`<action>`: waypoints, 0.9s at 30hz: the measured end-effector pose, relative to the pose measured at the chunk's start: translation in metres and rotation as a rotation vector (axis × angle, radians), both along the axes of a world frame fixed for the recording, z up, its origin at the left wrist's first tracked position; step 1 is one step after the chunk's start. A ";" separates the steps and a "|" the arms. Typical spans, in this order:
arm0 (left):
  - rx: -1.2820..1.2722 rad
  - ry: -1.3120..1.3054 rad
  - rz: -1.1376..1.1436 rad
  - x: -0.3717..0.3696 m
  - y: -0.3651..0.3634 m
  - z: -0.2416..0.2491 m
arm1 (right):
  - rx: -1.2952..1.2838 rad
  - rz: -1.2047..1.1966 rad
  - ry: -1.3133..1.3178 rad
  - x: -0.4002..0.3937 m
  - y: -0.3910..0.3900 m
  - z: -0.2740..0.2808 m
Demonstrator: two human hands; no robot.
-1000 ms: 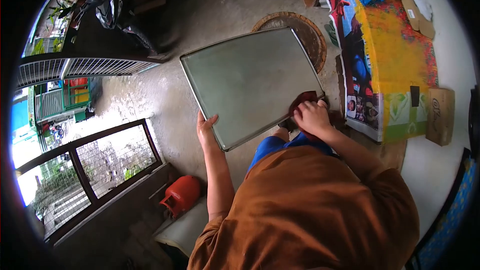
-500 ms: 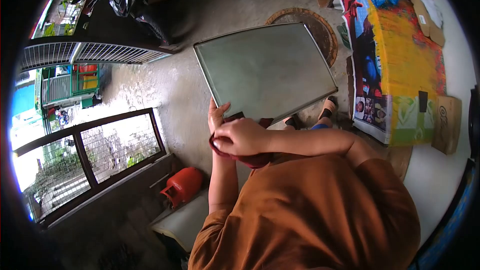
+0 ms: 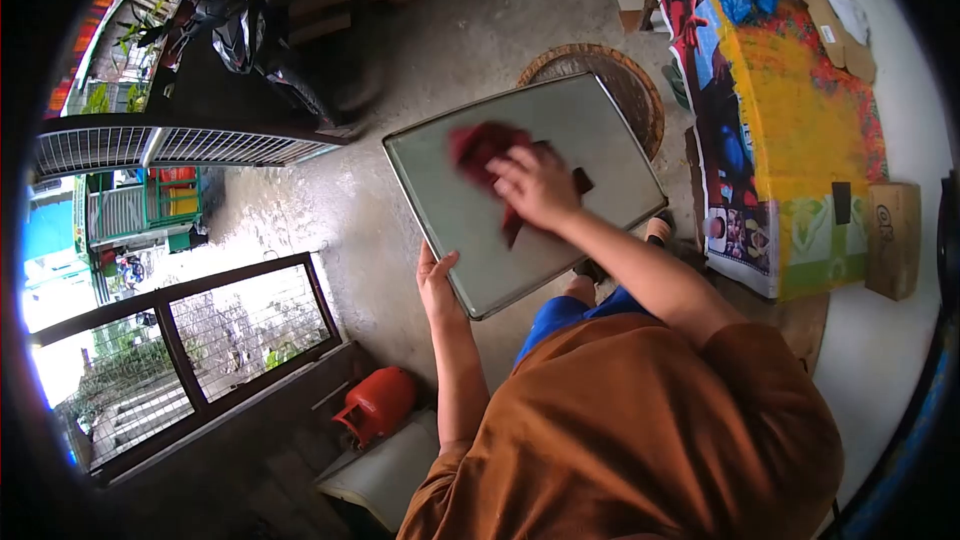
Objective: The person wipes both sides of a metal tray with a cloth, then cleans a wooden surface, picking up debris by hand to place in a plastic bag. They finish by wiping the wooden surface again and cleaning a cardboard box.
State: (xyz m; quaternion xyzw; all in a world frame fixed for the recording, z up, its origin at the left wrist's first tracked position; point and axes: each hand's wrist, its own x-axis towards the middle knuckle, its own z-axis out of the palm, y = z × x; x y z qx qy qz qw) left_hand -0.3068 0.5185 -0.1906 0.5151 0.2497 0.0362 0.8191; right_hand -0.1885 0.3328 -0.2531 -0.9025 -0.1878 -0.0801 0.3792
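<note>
A flat rectangular grey-green panel (image 3: 430, 160) with a thin metal frame is held tilted in front of my body. My left hand (image 3: 438, 280) grips its left edge near the lower corner, thumb on the face and the other fingers mostly hidden behind. On the panel's face, my right hand (image 3: 540, 190) presses a dark red cloth (image 3: 480, 145), fingers over the fabric. The cloth is blurred by motion and bunched, with loose ends hanging toward the lower edge.
A round brown-rimmed disc (image 3: 650, 110) lies on the floor behind the panel. To the right stand a colourfully covered block (image 3: 800, 130) and a cardboard box (image 3: 893, 240). A red gas cylinder (image 3: 378, 405) is at lower left, a motorcycle (image 3: 240, 35) at upper left.
My right hand has moved the cloth from beside my left wrist up onto the middle of the panel. The panel's lower edge shows more fully now, with my left hand still on its edge.
</note>
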 end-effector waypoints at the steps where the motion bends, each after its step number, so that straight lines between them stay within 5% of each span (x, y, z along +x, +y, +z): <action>1: -0.013 -0.008 0.001 -0.004 0.001 -0.005 | -0.032 -0.107 0.022 0.015 -0.016 -0.022; 8: -0.024 0.077 0.095 -0.017 -0.017 -0.015 | -0.438 -0.648 0.292 0.090 -0.117 -0.094; 11: -0.022 0.073 0.098 -0.014 -0.012 -0.015 | -0.377 -0.569 0.251 0.074 -0.104 -0.084; 15: -0.061 0.054 0.108 -0.008 -0.010 -0.011 | -0.051 0.026 0.055 -0.030 -0.034 0.010; 18: -0.086 0.003 0.054 -0.001 -0.012 0.007 | 0.064 0.170 -0.076 -0.054 -0.004 0.042; 20: -0.106 -0.001 0.085 0.007 -0.020 0.021 | 0.077 0.109 -0.087 -0.020 -0.006 0.027; 24: -0.007 0.017 0.097 0.011 -0.026 0.022 | -0.158 -0.433 0.169 0.081 -0.070 -0.049; 27: 0.043 0.028 0.090 0.012 -0.025 0.021 | -0.440 -0.628 0.275 0.083 -0.146 -0.097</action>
